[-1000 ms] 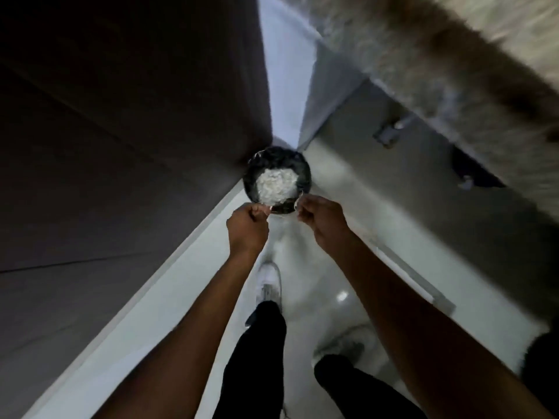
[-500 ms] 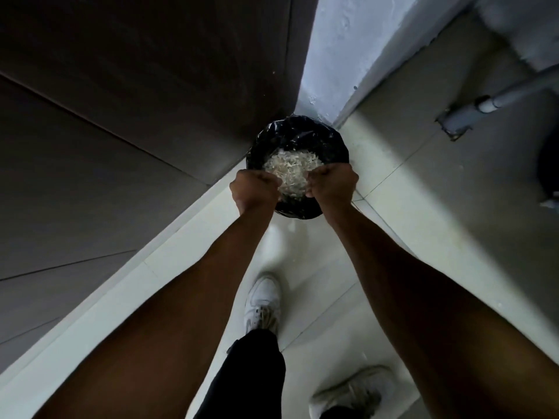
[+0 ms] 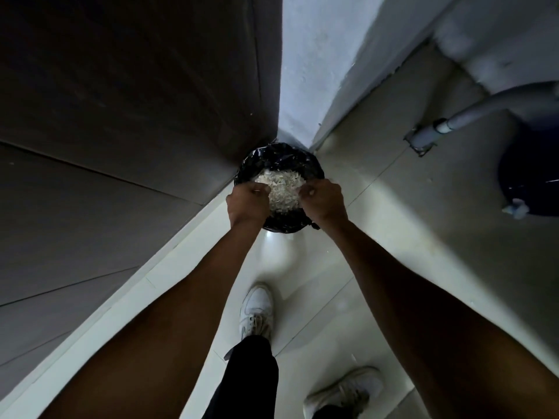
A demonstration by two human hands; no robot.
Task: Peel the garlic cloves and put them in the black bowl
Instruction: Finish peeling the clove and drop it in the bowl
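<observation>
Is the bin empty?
No, the black-lined bin holds a pale heap of flaky scraps, with the left hand and right hand at its rim.

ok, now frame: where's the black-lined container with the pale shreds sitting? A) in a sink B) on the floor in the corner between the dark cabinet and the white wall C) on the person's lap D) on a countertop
B: the black-lined container stands on the tiled floor, tucked into the corner where the dark cabinet meets the white wall, with the left hand and right hand at its rim.
</observation>
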